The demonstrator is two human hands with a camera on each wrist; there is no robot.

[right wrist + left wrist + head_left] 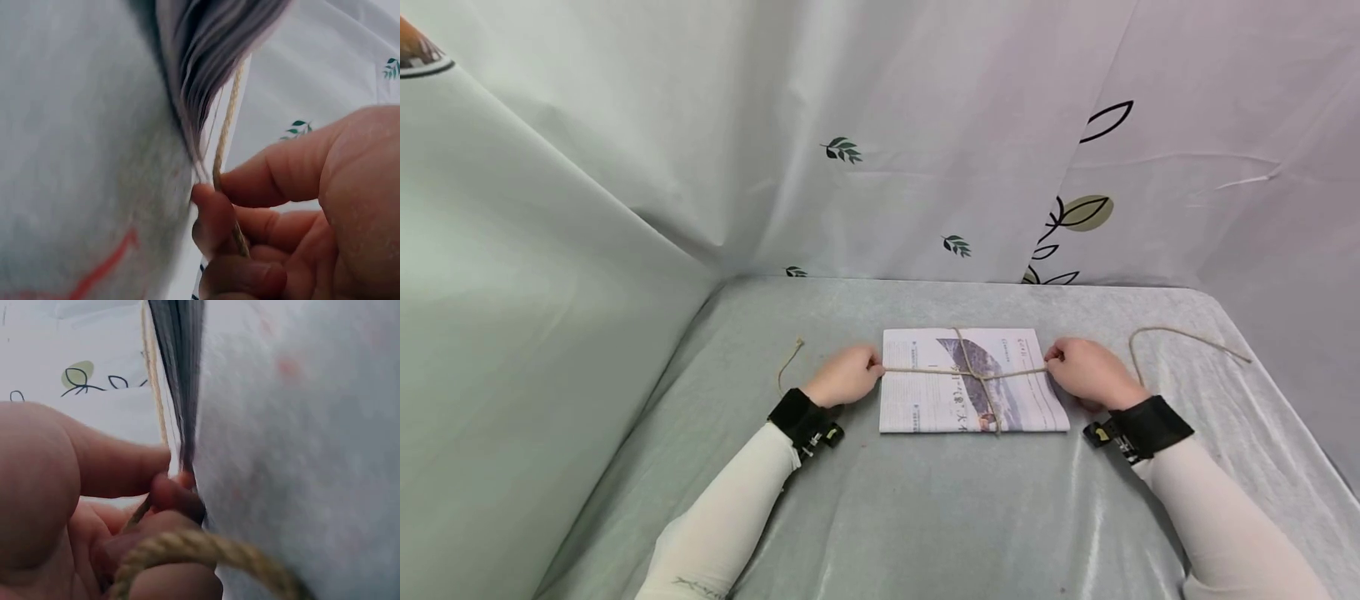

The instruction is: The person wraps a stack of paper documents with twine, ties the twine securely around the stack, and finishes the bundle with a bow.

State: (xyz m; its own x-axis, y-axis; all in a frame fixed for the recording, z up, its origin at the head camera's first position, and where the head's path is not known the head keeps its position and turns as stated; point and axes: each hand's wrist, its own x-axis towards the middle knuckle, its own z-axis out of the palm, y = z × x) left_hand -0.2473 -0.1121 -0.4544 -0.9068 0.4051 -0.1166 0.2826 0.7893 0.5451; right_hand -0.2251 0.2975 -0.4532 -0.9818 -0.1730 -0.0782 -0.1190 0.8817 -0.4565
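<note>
The left hand (847, 375) and right hand (1088, 371), equally near, are pinching the string (979, 377) between fingers (215, 212) at opposite sides of the newspaper (951, 400), its long axis running between them.

Seemingly a curtained booth, leaf-print hangings (917, 125) behind a grey-covered table (970, 508)

Newspaper (940, 396) w/ sm. txt (901, 402), mostly illeg.

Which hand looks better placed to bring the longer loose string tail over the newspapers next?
Probably the right hand: it already pinches the string at the newspapers' right edge, and the longer visible tail lies beyond its wrist.
</note>
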